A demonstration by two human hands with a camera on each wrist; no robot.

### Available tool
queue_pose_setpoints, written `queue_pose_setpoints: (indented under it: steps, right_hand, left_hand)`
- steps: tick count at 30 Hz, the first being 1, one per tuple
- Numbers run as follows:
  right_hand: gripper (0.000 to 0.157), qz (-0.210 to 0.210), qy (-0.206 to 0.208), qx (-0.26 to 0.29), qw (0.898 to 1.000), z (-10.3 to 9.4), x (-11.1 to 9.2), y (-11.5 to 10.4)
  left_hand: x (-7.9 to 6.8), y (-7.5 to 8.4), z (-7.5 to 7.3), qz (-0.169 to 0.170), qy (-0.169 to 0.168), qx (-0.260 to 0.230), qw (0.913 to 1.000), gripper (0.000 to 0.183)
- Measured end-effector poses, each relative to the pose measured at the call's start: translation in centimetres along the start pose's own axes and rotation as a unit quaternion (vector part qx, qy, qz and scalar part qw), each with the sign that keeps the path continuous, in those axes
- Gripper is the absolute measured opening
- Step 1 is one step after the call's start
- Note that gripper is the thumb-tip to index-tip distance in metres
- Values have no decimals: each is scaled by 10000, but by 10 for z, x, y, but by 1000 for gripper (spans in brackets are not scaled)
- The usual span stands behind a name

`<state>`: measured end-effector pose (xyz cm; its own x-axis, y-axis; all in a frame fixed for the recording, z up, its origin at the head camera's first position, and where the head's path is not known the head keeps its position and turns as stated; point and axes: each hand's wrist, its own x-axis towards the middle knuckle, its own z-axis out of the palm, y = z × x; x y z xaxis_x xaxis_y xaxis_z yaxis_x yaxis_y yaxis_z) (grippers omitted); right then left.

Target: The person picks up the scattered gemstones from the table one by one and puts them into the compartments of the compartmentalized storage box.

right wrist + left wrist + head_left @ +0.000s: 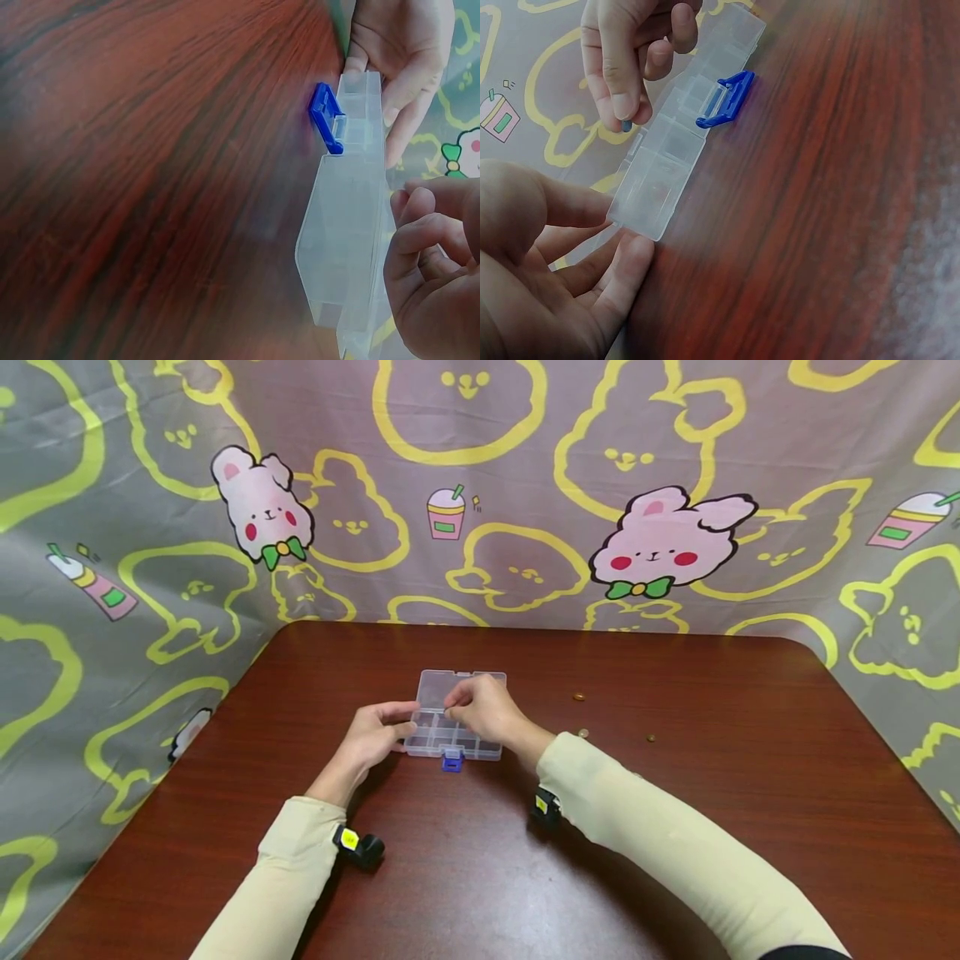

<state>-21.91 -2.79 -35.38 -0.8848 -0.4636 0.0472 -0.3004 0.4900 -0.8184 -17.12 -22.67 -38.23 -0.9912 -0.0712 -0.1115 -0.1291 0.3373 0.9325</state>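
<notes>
A clear plastic compartment box (pixel 489 746) lies on the table with its lid (pixel 435 687) raised at the back. Its blue latch (pixel 452 762) hangs at the front edge. My left hand (pixel 369 737) holds the box's left end, with thumb and fingers on either side of the corner in the left wrist view. Above the compartments, my right hand (pixel 486 705) pinches a small dark bluish piece (pixel 627 126) between thumb and fingertip. What exactly that piece is, I cannot tell. In the right wrist view, the fingers hide it.
Right of the box lie several tiny items: a brownish-gold one (pixel 579 697), a pale round one (pixel 583 733) and a small dark-gold one (pixel 651 738). Another peeks out beside the right sleeve (pixel 637 802). A patterned curtain (pixel 517 485) hangs behind the brown table (pixel 720 710).
</notes>
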Motion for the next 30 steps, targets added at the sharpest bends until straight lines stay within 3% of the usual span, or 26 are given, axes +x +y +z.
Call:
queue_pose_setpoints:
  steps: [9, 30]
  right_hand:
    - [3, -80, 6, -242, 9997, 1, 0, -2]
    - [4, -101, 55, -167, 9998, -1, -5, 1]
  left_hand:
    - [0, 0, 1, 92, -43, -89, 9999, 38]
    - [0, 0, 1, -22, 35, -5, 10000, 37]
